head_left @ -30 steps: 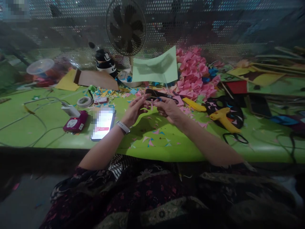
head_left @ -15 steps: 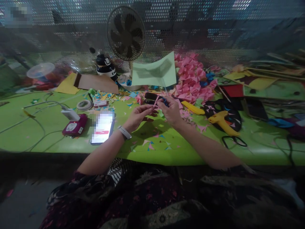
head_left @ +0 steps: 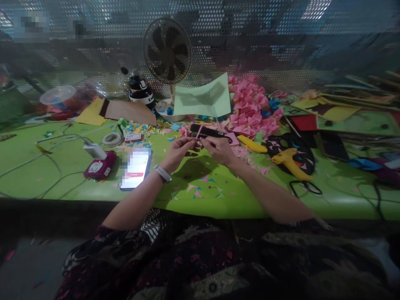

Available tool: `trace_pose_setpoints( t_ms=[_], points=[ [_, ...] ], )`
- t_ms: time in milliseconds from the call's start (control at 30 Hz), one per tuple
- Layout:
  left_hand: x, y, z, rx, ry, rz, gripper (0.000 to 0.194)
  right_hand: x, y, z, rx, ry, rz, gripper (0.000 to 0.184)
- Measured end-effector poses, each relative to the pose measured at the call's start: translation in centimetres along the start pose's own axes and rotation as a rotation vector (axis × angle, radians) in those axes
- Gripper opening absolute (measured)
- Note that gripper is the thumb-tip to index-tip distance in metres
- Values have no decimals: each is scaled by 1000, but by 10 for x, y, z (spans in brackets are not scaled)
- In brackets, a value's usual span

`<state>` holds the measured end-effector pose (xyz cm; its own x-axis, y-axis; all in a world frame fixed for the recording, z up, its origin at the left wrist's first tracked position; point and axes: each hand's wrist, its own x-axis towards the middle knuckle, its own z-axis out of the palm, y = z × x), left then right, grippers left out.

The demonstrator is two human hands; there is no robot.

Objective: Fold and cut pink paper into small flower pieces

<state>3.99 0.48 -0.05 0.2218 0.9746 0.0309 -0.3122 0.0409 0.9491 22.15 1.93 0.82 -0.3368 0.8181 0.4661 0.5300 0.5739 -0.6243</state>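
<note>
My left hand (head_left: 180, 153) and my right hand (head_left: 218, 151) meet fingertip to fingertip over the green table. Thumb and forefinger of each are pinched on a thin strip of pink paper (head_left: 199, 131), whose lower end is mostly hidden by the fingers. Just behind the fingertips lies a long black object (head_left: 210, 132) with a small white label. A piece of pink paper (head_left: 233, 138) lies beside my right hand. Small paper scraps (head_left: 196, 192) are scattered below my hands.
Behind stand a fan (head_left: 168, 52), a pale green sheet (head_left: 203, 98) and a heap of folded pink paper pieces (head_left: 248, 104). A lit phone (head_left: 136, 168) and purple adapter (head_left: 100, 164) are left; a yellow glue gun (head_left: 292, 162) and black-framed glasses (head_left: 305, 187) are right.
My right hand has moved left and down, bringing its fingertips against those of my left hand. The blue thing seen at its fingers earlier no longer shows. The camera view has shifted slightly.
</note>
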Motion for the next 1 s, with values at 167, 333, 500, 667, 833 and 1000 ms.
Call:
trace_pose_setpoints(
  t_ms=[167,333,500,667,833,1000],
  points=[
    [0,-1,0,-37,-27,2,38,2,2,-3,-10,-15,-5,45],
    [0,-1,0,21,-19,32,41,3,-1,-9,64,-67,1,46],
    [0,-2,-1,87,-11,57,44,3,-4,-9,107,-89,-4,44],
    [0,-2,1,92,19,72,46,2,-5,-7,127,-102,-1,44],
    [-1,-2,3,84,30,103,46,1,-9,-6,153,-121,-13,45],
    [-1,-3,2,78,12,98,46,1,-10,-8,136,-106,-17,47]
  ],
)
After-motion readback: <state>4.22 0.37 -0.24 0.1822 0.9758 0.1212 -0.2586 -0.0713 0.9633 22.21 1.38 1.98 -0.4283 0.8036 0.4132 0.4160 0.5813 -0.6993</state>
